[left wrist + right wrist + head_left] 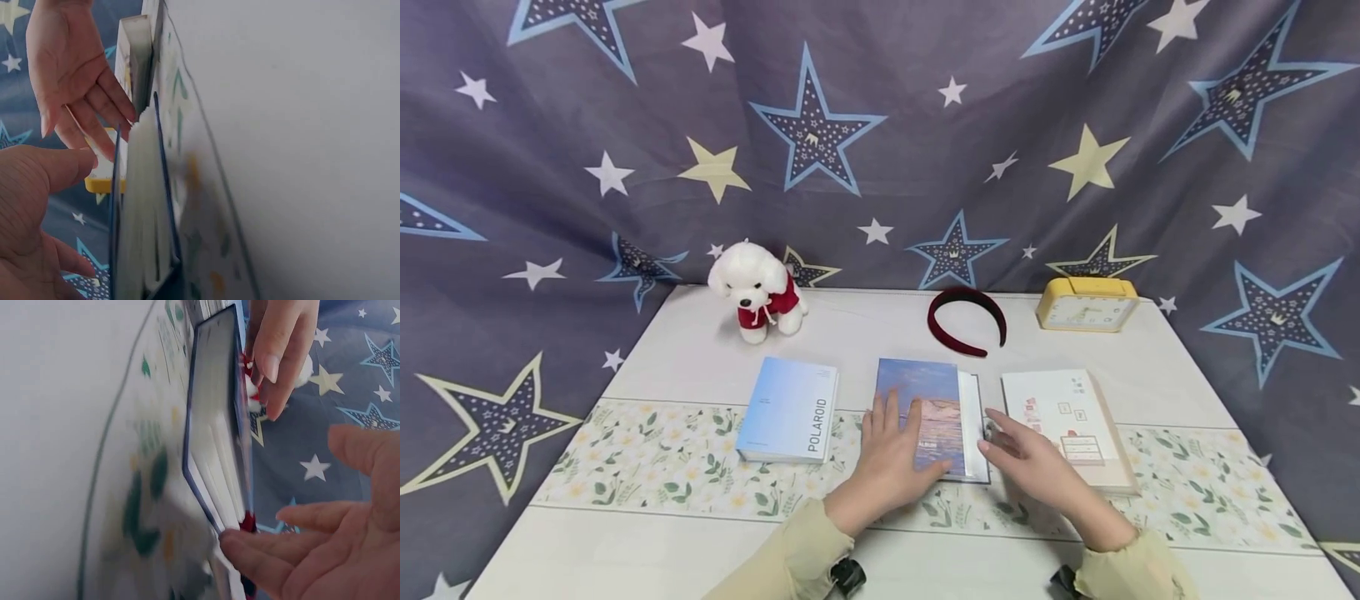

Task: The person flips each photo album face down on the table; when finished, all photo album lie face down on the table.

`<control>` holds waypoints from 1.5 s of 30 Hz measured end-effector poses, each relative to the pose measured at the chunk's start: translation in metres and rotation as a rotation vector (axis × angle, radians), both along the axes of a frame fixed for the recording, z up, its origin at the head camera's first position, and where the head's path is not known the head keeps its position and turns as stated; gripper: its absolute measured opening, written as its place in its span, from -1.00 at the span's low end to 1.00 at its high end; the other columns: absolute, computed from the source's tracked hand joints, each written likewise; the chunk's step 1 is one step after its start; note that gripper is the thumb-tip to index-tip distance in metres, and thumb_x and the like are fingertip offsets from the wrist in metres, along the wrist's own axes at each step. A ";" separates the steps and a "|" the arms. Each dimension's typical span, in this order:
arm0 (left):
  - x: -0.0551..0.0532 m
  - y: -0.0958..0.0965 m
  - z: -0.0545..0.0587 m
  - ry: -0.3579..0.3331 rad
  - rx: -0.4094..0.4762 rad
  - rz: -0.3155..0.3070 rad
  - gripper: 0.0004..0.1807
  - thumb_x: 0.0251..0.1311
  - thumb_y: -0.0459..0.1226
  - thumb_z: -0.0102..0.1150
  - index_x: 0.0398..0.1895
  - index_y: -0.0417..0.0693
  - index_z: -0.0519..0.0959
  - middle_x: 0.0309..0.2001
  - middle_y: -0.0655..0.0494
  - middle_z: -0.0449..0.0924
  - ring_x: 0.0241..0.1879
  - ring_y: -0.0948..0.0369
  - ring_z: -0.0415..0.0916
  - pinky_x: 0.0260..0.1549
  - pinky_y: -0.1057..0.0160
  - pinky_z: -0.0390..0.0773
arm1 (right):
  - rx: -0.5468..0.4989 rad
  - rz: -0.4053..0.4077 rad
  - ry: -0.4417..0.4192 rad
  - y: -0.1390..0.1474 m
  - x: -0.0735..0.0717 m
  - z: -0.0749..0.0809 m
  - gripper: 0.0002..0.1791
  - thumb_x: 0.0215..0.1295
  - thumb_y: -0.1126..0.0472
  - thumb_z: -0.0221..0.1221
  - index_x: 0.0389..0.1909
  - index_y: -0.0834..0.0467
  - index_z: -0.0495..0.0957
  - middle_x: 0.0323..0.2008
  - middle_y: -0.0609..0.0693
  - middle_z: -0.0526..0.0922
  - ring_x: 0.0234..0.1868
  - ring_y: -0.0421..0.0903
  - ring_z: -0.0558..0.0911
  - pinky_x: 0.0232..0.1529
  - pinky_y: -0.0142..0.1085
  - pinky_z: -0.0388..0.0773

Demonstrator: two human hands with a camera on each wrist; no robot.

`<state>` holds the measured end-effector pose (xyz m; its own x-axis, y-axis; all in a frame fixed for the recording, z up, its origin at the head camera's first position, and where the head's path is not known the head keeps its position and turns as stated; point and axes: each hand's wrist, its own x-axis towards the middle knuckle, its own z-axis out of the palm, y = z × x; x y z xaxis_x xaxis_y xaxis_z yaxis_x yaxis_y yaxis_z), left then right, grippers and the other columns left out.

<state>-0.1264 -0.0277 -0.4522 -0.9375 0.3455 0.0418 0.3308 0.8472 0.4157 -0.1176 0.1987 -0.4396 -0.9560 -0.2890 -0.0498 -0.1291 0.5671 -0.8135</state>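
A photo album (936, 387) with a sunset sea cover lies in the middle of the table, its front cover shifted left of the back cover so white pages show at the right. My left hand (886, 454) rests on that cover with fingers spread. Just off the album's right side is my right hand (1033, 467), fingers loosely bent and nothing in them. In the right wrist view a fingertip of the right hand (325, 550) is close to the back cover's edge; whether it touches, I cannot tell. The page edges (147, 206) appear slightly fanned in the left wrist view.
Left of it lies a blue Polaroid album (786, 408); to the right, a white album (1048, 396) with small drawings, partly behind the right hand. Along the back stand a plush dog (756, 287), a dark red headband (955, 342) and a yellow clock (1086, 304) before a star-patterned curtain (880, 125).
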 end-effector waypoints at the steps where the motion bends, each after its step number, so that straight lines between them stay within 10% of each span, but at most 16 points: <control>1: 0.001 -0.001 -0.001 -0.014 0.014 0.002 0.04 0.14 0.22 0.20 0.50 -0.24 0.09 0.49 -0.41 -0.24 0.46 -0.31 -0.37 0.36 -0.28 -0.16 | -0.020 -0.008 -0.017 -0.002 -0.001 -0.001 -0.29 0.45 0.01 0.08 0.41 0.40 0.17 0.33 0.40 0.29 0.26 0.28 0.43 0.20 0.01 0.42; 12: 0.004 -0.010 -0.007 -0.069 0.087 0.023 0.00 0.17 0.15 0.21 0.48 -0.31 0.10 0.50 -0.40 -0.33 0.48 -0.23 -0.43 0.40 -0.15 -0.19 | -0.153 -0.130 -0.230 -0.019 -0.002 -0.002 -0.30 0.49 -0.14 -0.06 0.44 0.25 0.20 0.48 0.32 0.03 0.43 0.28 0.13 0.36 0.12 0.12; 19: 0.002 -0.012 -0.010 -0.110 0.137 0.027 0.00 0.18 0.12 0.22 0.49 -0.29 0.07 0.50 -0.40 -0.37 0.48 -0.23 -0.47 0.40 -0.17 -0.22 | -0.457 -0.221 -0.375 -0.021 -0.001 0.003 -0.36 0.51 -0.08 -0.08 0.43 0.22 0.20 0.47 0.21 0.11 0.49 0.20 0.02 0.42 0.12 -0.05; 36: -0.002 -0.018 -0.012 -0.173 0.309 0.026 0.01 0.14 0.04 0.27 0.51 -0.26 0.04 0.50 -0.38 -0.38 0.47 -0.25 -0.50 0.36 -0.29 -0.27 | -0.724 -0.352 -0.392 -0.016 -0.007 0.006 -0.40 0.52 0.03 -0.10 0.46 0.22 0.12 0.46 0.23 0.01 0.38 0.18 0.21 0.32 0.10 0.20; 45: -0.006 -0.024 -0.016 -0.345 0.556 0.100 0.04 0.16 0.07 0.21 0.55 -0.17 -0.07 0.51 -0.33 -0.45 0.47 -0.27 -0.51 0.25 -0.45 -0.21 | -0.737 -0.320 -0.311 -0.019 -0.002 0.019 -0.31 0.49 0.05 -0.02 0.49 0.24 -0.01 0.43 0.27 0.05 0.28 0.16 0.31 0.28 0.03 0.30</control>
<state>-0.1323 -0.0513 -0.4678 -0.9556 0.2693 -0.1196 0.0309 0.4954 0.8681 -0.1200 0.1801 -0.4209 -0.9710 -0.0692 -0.2287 0.2367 -0.1489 -0.9601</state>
